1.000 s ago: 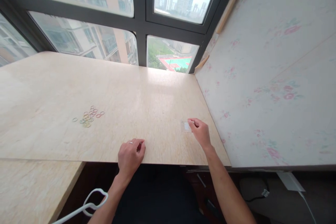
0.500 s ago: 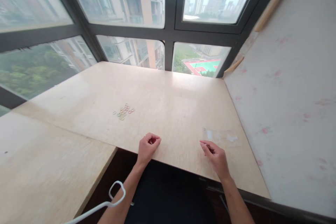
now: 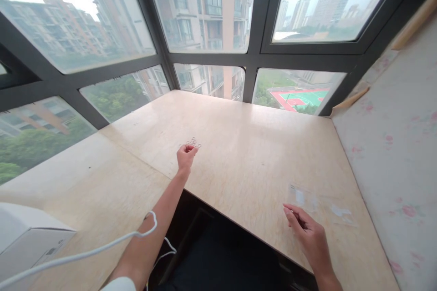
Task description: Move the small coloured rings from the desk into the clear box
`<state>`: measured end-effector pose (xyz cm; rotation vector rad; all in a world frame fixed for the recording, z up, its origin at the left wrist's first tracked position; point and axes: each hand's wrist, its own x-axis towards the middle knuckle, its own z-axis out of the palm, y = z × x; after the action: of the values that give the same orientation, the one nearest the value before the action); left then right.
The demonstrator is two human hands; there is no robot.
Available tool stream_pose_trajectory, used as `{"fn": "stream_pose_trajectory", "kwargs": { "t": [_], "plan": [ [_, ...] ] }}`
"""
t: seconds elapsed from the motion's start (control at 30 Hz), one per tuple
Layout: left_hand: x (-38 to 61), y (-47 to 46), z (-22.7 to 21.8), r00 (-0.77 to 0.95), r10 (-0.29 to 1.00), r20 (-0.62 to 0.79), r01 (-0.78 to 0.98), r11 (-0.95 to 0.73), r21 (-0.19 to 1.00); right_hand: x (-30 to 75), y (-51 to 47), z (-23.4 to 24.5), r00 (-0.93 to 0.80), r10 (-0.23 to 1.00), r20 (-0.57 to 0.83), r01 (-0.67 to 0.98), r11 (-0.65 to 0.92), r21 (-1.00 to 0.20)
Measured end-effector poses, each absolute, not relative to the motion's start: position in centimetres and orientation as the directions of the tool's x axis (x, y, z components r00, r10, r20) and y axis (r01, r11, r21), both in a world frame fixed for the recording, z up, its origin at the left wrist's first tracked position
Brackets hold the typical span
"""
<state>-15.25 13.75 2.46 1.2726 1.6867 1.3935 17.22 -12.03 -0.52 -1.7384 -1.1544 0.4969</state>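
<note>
My left hand (image 3: 186, 155) is stretched out over the beige table (image 3: 252, 154), its fingers curled down onto a small cluster of thin rubber bands (image 3: 194, 142); most of the cluster is hidden under the hand. My right hand (image 3: 309, 234) rests near the table's front edge with fingers loosely apart, holding nothing. Just beyond its fingertips lies a clear plastic bag (image 3: 319, 202), flat on the table.
A white box (image 3: 29, 238) sits on the lower side table at the left, with a white cable (image 3: 102, 245) trailing across my left arm. Large windows ring the far side. A floral-patterned wall (image 3: 396, 145) borders the table on the right.
My left hand has reached forward from the table's front edge to the rubber bands. My right hand has let go of the clear bag and drawn back. The view has swung left.
</note>
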Motion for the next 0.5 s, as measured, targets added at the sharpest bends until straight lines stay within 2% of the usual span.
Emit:
{"fn": "stream_pose_trajectory", "kwargs": {
  "t": [0.13, 0.27, 0.5],
  "plan": [
    [-19.8, 17.0, 2.3, -0.362, 0.915, 0.175, 0.486, 0.025, 0.873, 17.3, -12.0, -0.6, 0.472, 0.866, 0.163, 0.471, -0.092, -0.877],
    [-23.9, 19.2, 2.1, -0.286, 0.943, 0.17, 0.65, 0.061, 0.758, 17.5, -12.0, -1.0, 0.469, 0.868, 0.16, 0.485, -0.102, -0.869],
    [-26.5, 21.1, 1.3, -0.114, 0.989, 0.093, 0.777, 0.03, 0.629, 17.5, -12.0, -0.8, 0.48, 0.865, 0.143, 0.484, -0.125, -0.866]
  ]
}}
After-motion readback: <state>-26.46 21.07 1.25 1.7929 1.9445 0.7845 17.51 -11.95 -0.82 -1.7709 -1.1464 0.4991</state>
